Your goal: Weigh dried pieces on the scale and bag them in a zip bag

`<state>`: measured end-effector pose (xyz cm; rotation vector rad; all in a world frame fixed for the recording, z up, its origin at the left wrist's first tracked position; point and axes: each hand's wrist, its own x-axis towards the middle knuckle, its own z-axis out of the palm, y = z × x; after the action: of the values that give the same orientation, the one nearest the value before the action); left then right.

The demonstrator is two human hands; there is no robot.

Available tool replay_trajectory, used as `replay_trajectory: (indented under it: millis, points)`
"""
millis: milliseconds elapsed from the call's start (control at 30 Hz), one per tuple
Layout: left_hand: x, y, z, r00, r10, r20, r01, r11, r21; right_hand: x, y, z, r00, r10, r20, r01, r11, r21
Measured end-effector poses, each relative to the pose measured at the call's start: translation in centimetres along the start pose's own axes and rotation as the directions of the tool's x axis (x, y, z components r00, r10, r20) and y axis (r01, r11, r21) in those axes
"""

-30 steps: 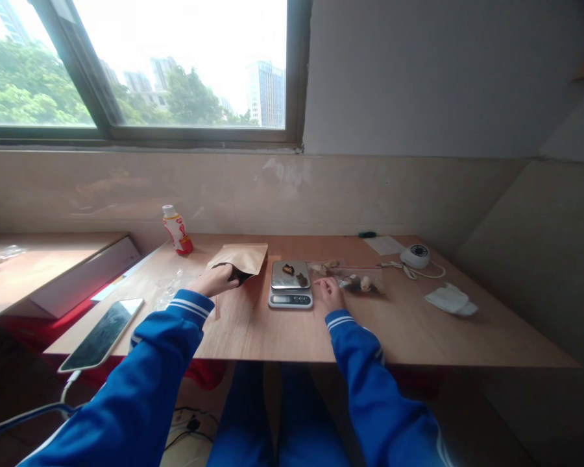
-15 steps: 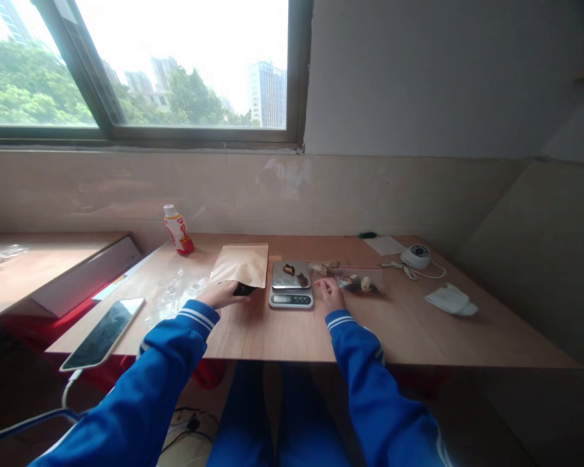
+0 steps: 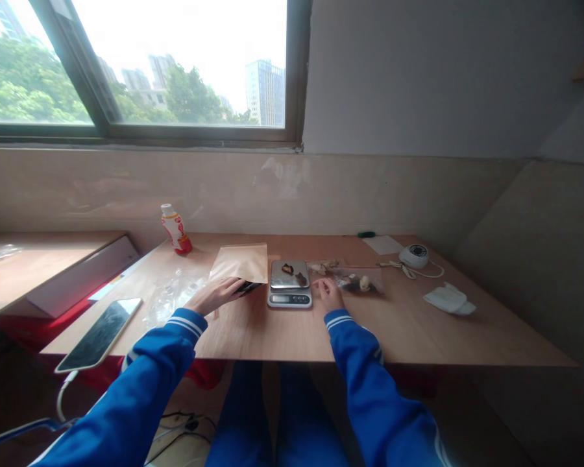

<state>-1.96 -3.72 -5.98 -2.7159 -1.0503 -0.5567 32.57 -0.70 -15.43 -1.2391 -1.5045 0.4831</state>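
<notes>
Here, seen with the scale as the centre of the dial and twelve o'clock toward the window, the left hand [image 3: 217,293] lies at about nine, its fingers reaching to the mouth of a flat, light-brown paper bag [image 3: 238,261]. The fingertips are partly hidden by the bag's edge and something dark [image 3: 252,287] at its opening, so whether they pinch anything I cannot tell. The bag rests on the pale wooden table [image 3: 394,334], between nine and ten o'clock, just beside the grey digital scale with a square metal plate [image 3: 291,299]. On that plate sit two small, dark-brown, irregular pieces, well within the rim: a curled piece [image 3: 287,268] toward eleven and a flatter piece [image 3: 300,279] toward four. The right hand [image 3: 329,295] is at three, close to the scale's side, its fingers half curled with the tips drawn near one another; whether they touch or hold something is too small to tell. Just beyond it, also near three, lies a clear plastic bag of pale and dark lumps [image 3: 363,284]. A white bottle with red markings [image 3: 175,230] stands at ten, crumpled clear plastic [image 3: 172,295] lies at nine, and a white dome-shaped device [image 3: 413,255] sits between two and three.
</notes>
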Motion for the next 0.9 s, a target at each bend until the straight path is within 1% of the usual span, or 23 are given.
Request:
replay_trajectory:
  millis: [67,133,233,333,400,533,633,700,767,900]
  points:
    - [-0.5,0.1,0.0,0.999,0.033,-0.007,-0.033,0.999,0.003,0.0,-0.1,0.0,1.0,-0.001,0.007,0.001,1.0,-0.007]
    - [-0.9,0.2,-0.1,0.999,0.032,-0.027,-0.032,0.999,-0.003,0.0,-0.1,-0.1,1.0,0.002,0.006,-0.002,1.0,-0.007]
    - [-0.8,0.3,-0.8,0.997,-0.009,-0.072,0.006,0.999,-0.034,0.0,0.0,0.0,1.0,0.006,-0.003,-0.006,1.0,-0.003]
    - [-0.2,0.4,-1.6,0.997,-0.03,-0.071,0.026,0.998,-0.053,0.0,0.2,0.1,1.0,0.005,-0.009,-0.005,1.0,-0.001]
    - [0.2,0.5,-2.0,0.995,-0.048,-0.084,0.045,0.999,-0.03,0.0,0.3,0.1,1.0,0.006,-0.011,-0.006,1.0,-0.003]
    - [0.5,0.8,-2.5,0.982,-0.112,-0.154,0.12,0.992,0.044,0.0,0.5,0.1,1.0,0.009,-0.012,-0.009,1.0,-0.001]
    - [0.3,1.0,-2.6,0.983,-0.13,-0.128,0.138,0.988,0.061,0.0,0.5,0.1,1.0,0.012,-0.006,-0.012,1.0,0.002]
    - [0.1,1.3,-2.5,0.986,-0.137,-0.097,0.141,0.989,0.036,0.0,0.5,0.1,1.0,0.016,-0.006,-0.016,1.0,0.004]
    - [-0.2,1.7,-2.3,0.984,-0.162,-0.071,0.161,0.987,-0.015,0.0,0.4,0.1,1.0,0.019,-0.01,-0.019,1.0,0.005]
    - [-1.1,2.9,-1.5,0.969,-0.246,-0.015,0.24,0.958,-0.156,-0.1,0.3,0.1,1.0,0.018,-0.003,-0.018,1.0,-0.005]
